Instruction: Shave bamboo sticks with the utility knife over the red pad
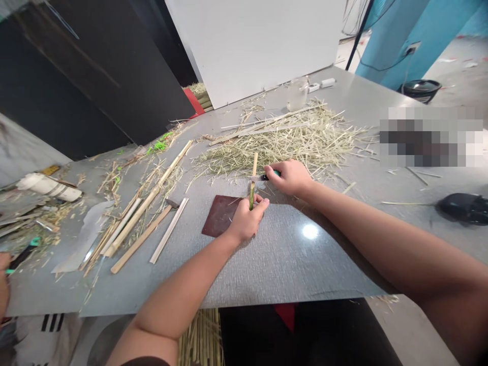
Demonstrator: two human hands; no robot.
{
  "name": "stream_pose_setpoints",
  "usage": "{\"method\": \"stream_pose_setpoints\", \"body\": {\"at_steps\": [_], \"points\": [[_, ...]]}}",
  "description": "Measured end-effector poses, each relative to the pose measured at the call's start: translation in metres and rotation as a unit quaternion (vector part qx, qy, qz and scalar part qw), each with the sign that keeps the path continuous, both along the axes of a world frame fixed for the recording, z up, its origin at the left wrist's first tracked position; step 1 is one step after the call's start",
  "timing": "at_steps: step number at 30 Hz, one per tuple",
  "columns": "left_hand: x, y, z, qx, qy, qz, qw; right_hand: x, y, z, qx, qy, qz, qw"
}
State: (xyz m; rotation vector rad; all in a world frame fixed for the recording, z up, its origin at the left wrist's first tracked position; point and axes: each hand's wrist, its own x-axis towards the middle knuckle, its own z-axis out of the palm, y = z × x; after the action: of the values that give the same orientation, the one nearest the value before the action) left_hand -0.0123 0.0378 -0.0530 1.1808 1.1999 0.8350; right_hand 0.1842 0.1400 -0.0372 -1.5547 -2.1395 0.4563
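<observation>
My left hand (247, 218) is closed around the lower, green end of a thin bamboo stick (254, 165), which points up and away from me. My right hand (292, 177) grips the dark and green handle of a knife (262, 178). Its blade lies across the stick just above my left fingers, where green skin meets pale wood. Beneath my left hand a dark brown square sheet (219, 216) rests on the grey table (274, 259). Beyond both hands spreads a heap of pale green shavings (301, 140).
To the left lie long bamboo strips (152, 190), a hammer (143, 236) and a pale flat strip (170, 231). A clear plastic cup (297, 94) stands behind the shavings. A black rounded object (465, 207) sits at right. Another person's hand (4, 274) shows at the left edge.
</observation>
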Motion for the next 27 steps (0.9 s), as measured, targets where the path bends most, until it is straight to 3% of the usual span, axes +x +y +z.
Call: {"method": "stream_pose_setpoints", "body": {"at_steps": [18, 27], "points": [[-0.0002, 0.0008, -0.0014, 0.010, 0.032, 0.002, 0.999, 0.0017, 0.0009, -0.0012, 0.008, 0.004, 0.008, 1.000], [0.0013, 0.0006, -0.0001, -0.004, -0.001, 0.010, 1.000, 0.0011, -0.0002, -0.0024, 0.011, 0.014, -0.003, 1.000]]}}
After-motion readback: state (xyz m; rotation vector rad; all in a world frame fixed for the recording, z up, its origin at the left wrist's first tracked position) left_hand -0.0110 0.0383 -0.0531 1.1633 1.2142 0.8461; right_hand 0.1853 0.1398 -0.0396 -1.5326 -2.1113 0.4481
